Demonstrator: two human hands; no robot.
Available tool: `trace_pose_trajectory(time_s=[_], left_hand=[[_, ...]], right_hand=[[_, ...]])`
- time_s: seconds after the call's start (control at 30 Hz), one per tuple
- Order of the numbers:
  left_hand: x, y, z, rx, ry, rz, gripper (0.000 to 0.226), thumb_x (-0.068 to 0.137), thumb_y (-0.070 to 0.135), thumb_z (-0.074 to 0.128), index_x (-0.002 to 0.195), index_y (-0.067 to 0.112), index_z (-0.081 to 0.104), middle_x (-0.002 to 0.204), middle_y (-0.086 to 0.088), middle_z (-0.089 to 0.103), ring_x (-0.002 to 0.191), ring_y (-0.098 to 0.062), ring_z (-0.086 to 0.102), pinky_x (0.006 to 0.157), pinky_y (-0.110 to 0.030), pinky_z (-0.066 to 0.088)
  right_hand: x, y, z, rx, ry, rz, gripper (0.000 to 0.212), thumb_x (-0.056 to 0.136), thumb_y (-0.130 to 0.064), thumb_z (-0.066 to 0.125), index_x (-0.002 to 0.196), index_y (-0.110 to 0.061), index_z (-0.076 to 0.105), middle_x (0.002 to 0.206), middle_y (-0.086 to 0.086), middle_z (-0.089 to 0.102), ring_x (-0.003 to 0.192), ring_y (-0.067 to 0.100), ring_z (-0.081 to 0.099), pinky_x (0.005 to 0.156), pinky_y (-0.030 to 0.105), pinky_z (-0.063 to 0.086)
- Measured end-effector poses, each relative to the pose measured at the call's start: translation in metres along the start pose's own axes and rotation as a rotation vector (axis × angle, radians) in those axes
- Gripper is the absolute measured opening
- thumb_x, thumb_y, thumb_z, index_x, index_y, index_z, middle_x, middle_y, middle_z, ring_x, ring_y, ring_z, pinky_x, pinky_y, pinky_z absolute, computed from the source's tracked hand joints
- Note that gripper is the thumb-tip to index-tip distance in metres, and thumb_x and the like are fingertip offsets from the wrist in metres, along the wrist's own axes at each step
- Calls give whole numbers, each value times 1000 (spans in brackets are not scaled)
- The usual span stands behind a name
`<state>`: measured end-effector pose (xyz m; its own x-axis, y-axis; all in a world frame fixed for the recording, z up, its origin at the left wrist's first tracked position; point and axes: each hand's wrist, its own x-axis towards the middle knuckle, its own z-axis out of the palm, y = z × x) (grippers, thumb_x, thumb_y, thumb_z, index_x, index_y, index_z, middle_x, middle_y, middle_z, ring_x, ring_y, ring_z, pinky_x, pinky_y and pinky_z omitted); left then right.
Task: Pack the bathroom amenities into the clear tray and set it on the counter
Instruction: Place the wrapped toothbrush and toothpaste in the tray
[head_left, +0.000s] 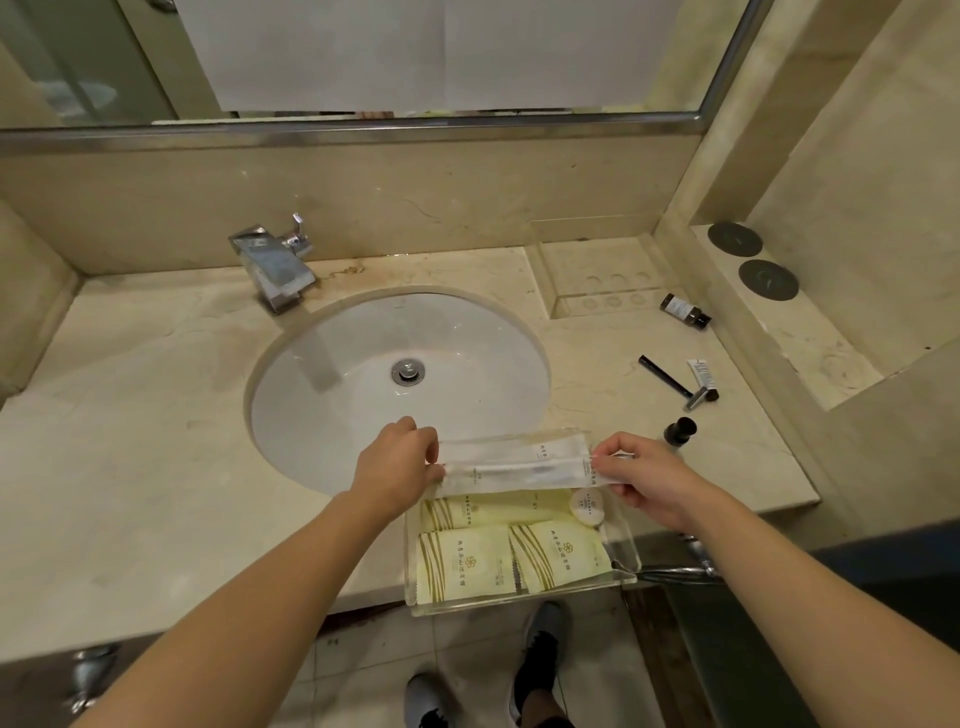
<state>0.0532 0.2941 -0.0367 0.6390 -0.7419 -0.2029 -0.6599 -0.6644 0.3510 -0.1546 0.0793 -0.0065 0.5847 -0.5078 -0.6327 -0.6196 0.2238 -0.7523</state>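
- A tiled floor (467, 649) and two dark shoes (540, 644) are seen nearest, below the front edge of the beige stone table (156, 467).
- The clear tray (621, 551) is set on the front edge of the table, partly overhanging it; yellow sachets (462, 558) and a small round soap (588, 508) are laid inside.
- Long white packets (514, 465) are held across the far end of the tray, one end pinched by the curled fingers of the left hand (395, 467), the other by the thumb and fingers of the right hand (639, 475).
- A small dark-capped bottle (679, 431) is stood just beyond the right hand.
- Farther right, a black razor (670, 382) and a white tube (702, 376) are laid side by side on the table.
- The white sink (363, 374) is sunk into the table behind the hands, with a chrome tap (275, 265) at its far left.
- A second clear holder (597, 280) and a lying brown bottle (684, 310) are found near the back wall, under the mirror (415, 57).
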Motion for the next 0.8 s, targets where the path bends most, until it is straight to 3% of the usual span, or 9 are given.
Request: trace_pose_trajectory(time_s=[0.2,0.3,0.4,0.47,0.67,0.8], left_hand=[[-5,-11,1,20,-24,12,15,87,32,64,97,21,61,95,5,42,90,-17,46,68,-28,38],[-7,-11,3,-3,2,-16,14,88,32,64,96,21,62,96,4,42,87,-14,44,69,-27,38],[-8,-11,4,-15,15,-27,12,89,31,61,95,21,62,97,4,43,87,-14,44,70,-27,39],[-9,-11,5,-21,13,-35,11,89,31,61,95,21,62,97,4,44,86,-14,44,70,-27,39],[-9,-11,3,-30,30,-42,11,90,30,60,96,21,62,97,5,44,83,-15,47,69,-27,39],[-9,-12,3,-21,49,-42,11,92,28,57,99,22,62,99,3,47,82,-16,50,70,-29,46]], right_hand=[[-5,-1,3,-79,-10,8,4,87,-5,65,88,-8,63,74,5,60,53,11,41,45,19,31],[-5,-1,10,-147,-5,-36,9,84,-8,68,93,-6,67,88,6,65,65,13,51,51,19,38],[0,1,21,-323,42,-115,10,79,-12,72,89,-11,69,96,1,67,88,15,62,68,26,51],[6,3,28,-477,91,-172,9,77,-17,74,83,-16,67,93,-2,67,91,17,62,77,33,52],[10,14,40,-868,225,-373,15,77,-35,73,83,-23,66,96,-6,48,86,14,53,71,30,48],[13,18,43,-1021,301,-463,25,80,-40,67,100,-25,64,99,-4,55,95,17,50,80,33,43]])
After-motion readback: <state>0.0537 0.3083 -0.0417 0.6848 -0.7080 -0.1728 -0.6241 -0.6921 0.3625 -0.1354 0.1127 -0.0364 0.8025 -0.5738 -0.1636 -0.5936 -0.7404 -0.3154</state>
